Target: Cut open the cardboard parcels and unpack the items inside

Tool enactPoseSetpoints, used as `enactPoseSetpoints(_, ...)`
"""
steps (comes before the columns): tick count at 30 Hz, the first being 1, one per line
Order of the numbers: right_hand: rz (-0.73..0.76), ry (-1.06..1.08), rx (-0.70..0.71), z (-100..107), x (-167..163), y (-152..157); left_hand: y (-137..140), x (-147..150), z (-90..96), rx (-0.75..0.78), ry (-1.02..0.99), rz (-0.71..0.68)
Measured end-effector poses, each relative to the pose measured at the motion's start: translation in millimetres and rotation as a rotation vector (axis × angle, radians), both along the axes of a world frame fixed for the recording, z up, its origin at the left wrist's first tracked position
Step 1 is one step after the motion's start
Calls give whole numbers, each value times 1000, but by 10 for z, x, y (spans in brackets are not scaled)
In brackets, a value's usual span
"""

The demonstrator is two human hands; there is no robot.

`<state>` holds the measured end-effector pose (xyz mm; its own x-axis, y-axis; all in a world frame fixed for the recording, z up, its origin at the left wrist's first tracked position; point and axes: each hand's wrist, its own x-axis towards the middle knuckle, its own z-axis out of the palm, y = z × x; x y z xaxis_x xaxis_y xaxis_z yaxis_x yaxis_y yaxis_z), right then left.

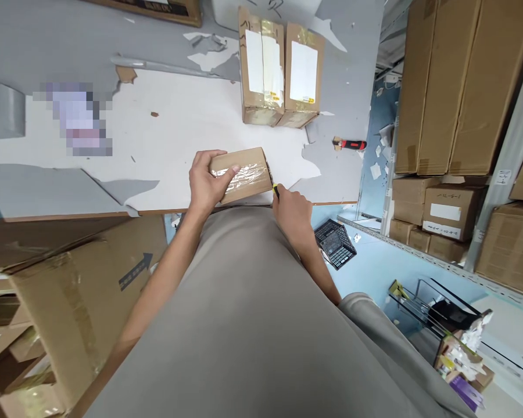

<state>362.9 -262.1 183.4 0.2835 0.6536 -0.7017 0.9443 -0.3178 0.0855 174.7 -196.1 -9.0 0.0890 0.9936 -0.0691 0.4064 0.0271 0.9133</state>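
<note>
A small brown cardboard box (249,173) with shiny clear tape along its top is tilted at the front edge of the worktable. My left hand (206,181) grips its left end, thumb on the taped face and fingers round the far side. My right hand (294,213) is closed on a yellow-and-black cutter (276,190), most of it hidden by the fingers. The cutter's tip meets the right end of the box, where a dark gap or edge shows. I cannot make out the blade itself.
Two taped cartons (261,75) with white labels stand at the back of the table (178,128). A red-and-black utility knife (353,144) lies to the right. Shelving with boxes (447,212) fills the right side. A large carton (96,296) stands below left, a black crate (335,244) below right.
</note>
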Motion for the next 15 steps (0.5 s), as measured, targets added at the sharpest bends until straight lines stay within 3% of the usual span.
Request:
enactPoseSetpoints(5,-9,64,62,152,61,-123,8,-124,2,-22,-29,-34)
enactPoseSetpoints(8,-69,143,217,63,228,-130,-13,-306,29,-58,-33,-37)
enactPoseSetpoints(10,-155,223,348,-227,375,-61,-47,-448,41,-71,-31,-9)
enactPoseSetpoints(12,-266,410,443,-684,499,59,-95,-598,28,-83,-22,38)
enactPoseSetpoints(15,-454,656,473,-1425,554,238,-182,-845,-49,-117,25,125)
